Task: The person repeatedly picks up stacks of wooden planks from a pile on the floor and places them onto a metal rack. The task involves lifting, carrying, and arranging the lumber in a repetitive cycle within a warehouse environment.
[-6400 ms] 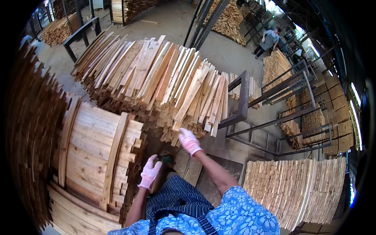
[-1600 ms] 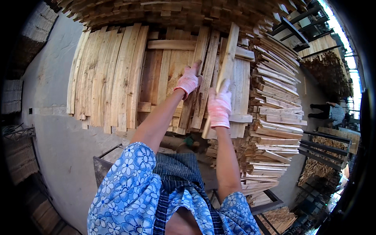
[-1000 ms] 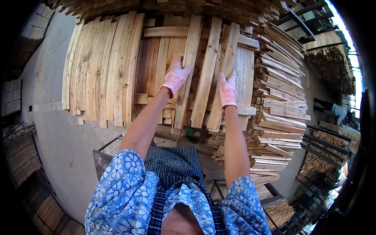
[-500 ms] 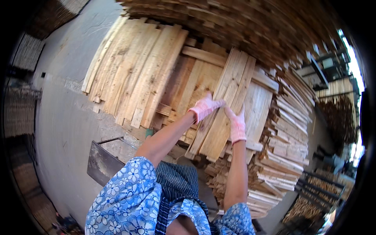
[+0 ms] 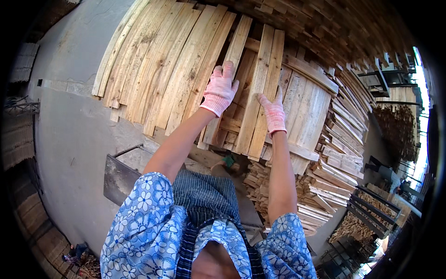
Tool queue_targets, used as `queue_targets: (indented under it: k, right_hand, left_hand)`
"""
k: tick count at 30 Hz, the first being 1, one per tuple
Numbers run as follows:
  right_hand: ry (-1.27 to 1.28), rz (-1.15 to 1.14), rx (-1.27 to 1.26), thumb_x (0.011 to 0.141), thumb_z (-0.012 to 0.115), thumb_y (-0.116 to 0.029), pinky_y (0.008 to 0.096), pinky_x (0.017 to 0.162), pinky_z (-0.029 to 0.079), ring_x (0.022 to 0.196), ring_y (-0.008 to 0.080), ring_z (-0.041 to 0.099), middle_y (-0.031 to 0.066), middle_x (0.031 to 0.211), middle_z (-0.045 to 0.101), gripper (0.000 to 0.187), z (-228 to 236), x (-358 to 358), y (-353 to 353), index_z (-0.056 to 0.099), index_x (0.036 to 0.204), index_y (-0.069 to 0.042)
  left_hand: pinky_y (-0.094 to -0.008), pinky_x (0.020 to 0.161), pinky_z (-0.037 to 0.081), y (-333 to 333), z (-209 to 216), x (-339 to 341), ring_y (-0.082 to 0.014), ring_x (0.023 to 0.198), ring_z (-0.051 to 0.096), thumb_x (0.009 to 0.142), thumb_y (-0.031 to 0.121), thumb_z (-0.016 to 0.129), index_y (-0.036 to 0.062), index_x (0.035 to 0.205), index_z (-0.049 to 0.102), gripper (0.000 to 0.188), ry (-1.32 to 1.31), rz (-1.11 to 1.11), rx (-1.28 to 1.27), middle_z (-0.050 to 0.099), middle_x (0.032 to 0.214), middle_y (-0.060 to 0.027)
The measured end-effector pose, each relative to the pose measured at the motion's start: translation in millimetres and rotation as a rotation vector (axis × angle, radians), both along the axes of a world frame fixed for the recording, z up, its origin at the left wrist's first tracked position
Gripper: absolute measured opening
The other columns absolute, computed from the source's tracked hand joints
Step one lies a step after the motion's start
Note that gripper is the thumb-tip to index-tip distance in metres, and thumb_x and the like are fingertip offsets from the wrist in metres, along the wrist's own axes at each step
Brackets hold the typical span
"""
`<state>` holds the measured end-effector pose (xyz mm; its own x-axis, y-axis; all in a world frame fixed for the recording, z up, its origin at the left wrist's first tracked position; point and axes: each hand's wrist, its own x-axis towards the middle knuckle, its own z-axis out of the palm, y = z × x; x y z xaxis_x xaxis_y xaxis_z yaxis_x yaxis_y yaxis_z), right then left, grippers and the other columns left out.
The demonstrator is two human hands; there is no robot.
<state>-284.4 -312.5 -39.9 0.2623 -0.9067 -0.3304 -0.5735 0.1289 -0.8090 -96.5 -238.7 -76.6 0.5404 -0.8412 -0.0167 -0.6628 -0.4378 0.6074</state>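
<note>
Both my hands wear pink-and-white knit gloves. My left hand (image 5: 220, 89) lies flat, fingers spread, on a long pale wooden slat (image 5: 239, 39) that leans on a layered stack of slats (image 5: 158, 69). My right hand (image 5: 273, 113) rests with fingers apart against a pair of side-by-side slats (image 5: 264, 65) just right of it. Neither hand is wrapped around a slat. My blue flowered sleeves and a dark striped apron fill the lower middle.
A taller stack of short boards (image 5: 334, 162) stands at the right, with a big heap of wood (image 5: 325, 28) behind it. A dark metal tray (image 5: 118, 179) sits by my left elbow on the grey concrete floor (image 5: 69, 130). Metal racks (image 5: 371, 204) are at far right.
My view has turned from the far heap to this near stack. Over the last second both hands slid slats along the top of it and now rest flat on them.
</note>
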Motion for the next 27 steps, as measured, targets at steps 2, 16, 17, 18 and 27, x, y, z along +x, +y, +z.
queue_targets:
  k: [2, 16, 17, 18, 27]
  right_hand:
    - [-0.089, -0.022, 0.027, 0.088, 0.078, -0.029, 0.0347, 0.107, 0.045, 0.124, 0.0238, 0.059, 0.017, 0.14, 0.059, 0.094, -7, -15, -5, 0.024, 0.16, -0.001]
    - [-0.438, -0.08, 0.256, 0.091, 0.078, -0.029, 0.0357, 0.113, 0.039, 0.131, 0.025, 0.053, 0.0171, 0.143, 0.055, 0.096, -47, -3, -8, 0.019, 0.163, -0.004]
    - [-0.415, -0.01, 0.22, 0.093, 0.076, -0.032, 0.0356, 0.113, 0.04, 0.132, 0.026, 0.052, 0.016, 0.145, 0.054, 0.094, -44, -1, -9, 0.02, 0.163, -0.007]
    - [-0.325, -0.019, 0.202, 0.094, 0.075, -0.034, 0.0357, 0.113, 0.04, 0.132, 0.026, 0.052, 0.0155, 0.146, 0.054, 0.092, -42, -4, -7, 0.021, 0.163, -0.007]
    - [-0.031, -0.152, 0.219, 0.096, 0.068, -0.05, 0.0365, 0.114, 0.035, 0.139, 0.0251, 0.047, 0.0156, 0.15, 0.052, 0.092, -30, -84, -24, 0.022, 0.163, -0.006]
  left_hand:
    - [-0.0567, 0.107, 0.042, -2, -20, -1, -0.0499, 0.13, 0.047, 0.088, 0.026, 0.066, 0.0071, 0.151, 0.036, 0.072, -0.29, -0.151, -0.132, 0.043, 0.147, -0.0273]
    - [-0.0523, 0.109, 0.042, 18, 37, -4, -0.0417, 0.126, 0.053, 0.085, 0.036, 0.07, 0.0062, 0.134, 0.056, 0.059, -0.283, -0.253, -0.308, 0.056, 0.131, -0.0225]
    - [-0.0513, 0.106, 0.045, 23, 40, -22, -0.0415, 0.124, 0.054, 0.085, 0.037, 0.07, 0.006, 0.14, 0.05, 0.067, -0.16, -0.275, -0.11, 0.055, 0.131, -0.0226]
    - [-0.0502, 0.104, 0.047, 24, 44, -43, -0.0412, 0.123, 0.055, 0.085, 0.038, 0.071, 0.0057, 0.146, 0.045, 0.074, -0.034, -0.299, 0.075, 0.055, 0.131, -0.0227]
    - [-0.0543, 0.084, 0.054, 19, 41, -34, -0.045, 0.1, 0.061, 0.084, 0.017, 0.07, 0.013, 0.133, 0.049, 0.053, 0.102, -0.125, -0.001, 0.056, 0.115, -0.0245]
